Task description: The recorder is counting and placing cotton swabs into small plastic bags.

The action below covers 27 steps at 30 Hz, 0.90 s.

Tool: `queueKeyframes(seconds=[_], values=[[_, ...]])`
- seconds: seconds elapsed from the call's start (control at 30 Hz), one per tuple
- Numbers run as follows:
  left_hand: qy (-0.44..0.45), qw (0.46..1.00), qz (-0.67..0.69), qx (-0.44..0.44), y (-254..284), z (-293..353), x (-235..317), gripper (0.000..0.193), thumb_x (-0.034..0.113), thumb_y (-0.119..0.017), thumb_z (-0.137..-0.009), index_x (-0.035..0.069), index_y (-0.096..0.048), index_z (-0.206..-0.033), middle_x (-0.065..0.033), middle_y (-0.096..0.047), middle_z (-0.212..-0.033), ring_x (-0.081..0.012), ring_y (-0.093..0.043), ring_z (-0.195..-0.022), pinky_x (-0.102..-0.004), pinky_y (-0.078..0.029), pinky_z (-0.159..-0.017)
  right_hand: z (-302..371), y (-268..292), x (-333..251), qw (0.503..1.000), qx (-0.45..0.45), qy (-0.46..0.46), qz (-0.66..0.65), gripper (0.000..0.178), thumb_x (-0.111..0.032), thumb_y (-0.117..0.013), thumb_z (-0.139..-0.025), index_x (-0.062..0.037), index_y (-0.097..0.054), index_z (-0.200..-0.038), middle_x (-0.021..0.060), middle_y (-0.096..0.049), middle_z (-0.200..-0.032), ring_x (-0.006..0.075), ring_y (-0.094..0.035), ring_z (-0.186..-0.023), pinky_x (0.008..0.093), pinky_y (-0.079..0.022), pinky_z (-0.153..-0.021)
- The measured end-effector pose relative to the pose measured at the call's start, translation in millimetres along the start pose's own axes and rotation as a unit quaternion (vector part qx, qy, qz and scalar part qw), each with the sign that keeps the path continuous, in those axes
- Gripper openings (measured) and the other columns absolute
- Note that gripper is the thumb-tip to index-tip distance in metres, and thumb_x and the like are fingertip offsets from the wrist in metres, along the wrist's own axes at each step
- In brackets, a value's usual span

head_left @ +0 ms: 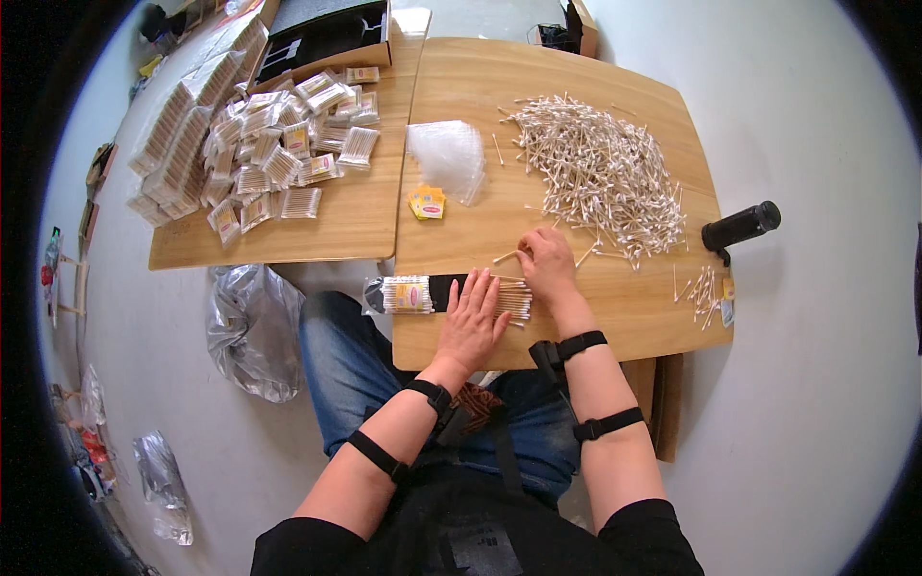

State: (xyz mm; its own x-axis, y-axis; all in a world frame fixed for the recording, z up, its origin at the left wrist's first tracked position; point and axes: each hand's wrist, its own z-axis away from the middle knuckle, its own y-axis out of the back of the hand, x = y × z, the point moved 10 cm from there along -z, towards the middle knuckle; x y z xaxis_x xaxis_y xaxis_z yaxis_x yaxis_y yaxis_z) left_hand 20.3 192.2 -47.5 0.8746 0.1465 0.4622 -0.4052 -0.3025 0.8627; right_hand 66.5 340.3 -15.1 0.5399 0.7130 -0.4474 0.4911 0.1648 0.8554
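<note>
My left hand (468, 324) lies flat with its fingers stretched over a black strip (441, 290) and a row of cotton swabs (517, 303) at the table's near edge. To its left, a clear bag (370, 296) covers the strip's end and swabs with a yellow label card (414, 293). My right hand (547, 265), just beyond the row, pinches a cotton swab (504, 256) between thumb and fingers; its tip points left. Farther off on the right spreads a big heap of loose swabs (605, 173).
Flat clear bags (449, 158) and yellow label cards (426, 203) lie mid-table. Filled swab packs (283, 158) are piled at the left, by an open box (322, 48). A black cylinder (740, 227) juts from the right edge. A silvery plastic bag (252, 331) sits below.
</note>
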Motion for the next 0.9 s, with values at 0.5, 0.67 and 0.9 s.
queueKeyframes(seconds=[0.5,0.67,0.9], values=[[-0.010,1.000,0.016,-0.002,0.8,0.9,4.7,0.067,0.039,-0.052,-0.095,0.007,-0.030,-0.150,-0.0185,-0.024,-0.157,-0.0344,-0.025,-0.145,-0.0499,-0.018,-0.117,98.2,12.6,-15.8,0.998,0.010,-0.002,0.068,0.070,-0.027,-0.064,-0.085,0.0026,-0.037,-0.143,0.0225,-0.042,-0.144,0.0358,-0.040,-0.134,0.0475,-0.029,-0.113],[-0.006,1.000,-0.018,-0.007,-7.7,0.8,1.8,0.070,0.040,-0.052,-0.095,0.008,-0.028,-0.152,-0.0173,-0.022,-0.159,-0.0318,-0.022,-0.146,-0.0511,-0.014,-0.118,104.2,-5.4,-24.1,0.991,-0.069,-0.018,0.113,0.084,-0.037,-0.061,-0.088,0.0043,-0.022,-0.149,0.0236,-0.029,-0.154,0.0350,-0.027,-0.144,0.0505,-0.017,-0.118],[0.027,0.999,0.037,0.018,-4.2,-15.2,-4.2,0.060,0.037,-0.046,-0.100,0.007,-0.032,-0.150,-0.0179,-0.026,-0.157,-0.0326,-0.027,-0.144,-0.0508,-0.016,-0.117,67.0,-11.5,-12.4,0.996,-0.051,0.018,0.070,0.071,-0.038,-0.056,-0.093,0.0017,-0.032,-0.147,0.0186,-0.038,-0.151,0.0319,-0.031,-0.143,0.0518,-0.017,-0.118]])
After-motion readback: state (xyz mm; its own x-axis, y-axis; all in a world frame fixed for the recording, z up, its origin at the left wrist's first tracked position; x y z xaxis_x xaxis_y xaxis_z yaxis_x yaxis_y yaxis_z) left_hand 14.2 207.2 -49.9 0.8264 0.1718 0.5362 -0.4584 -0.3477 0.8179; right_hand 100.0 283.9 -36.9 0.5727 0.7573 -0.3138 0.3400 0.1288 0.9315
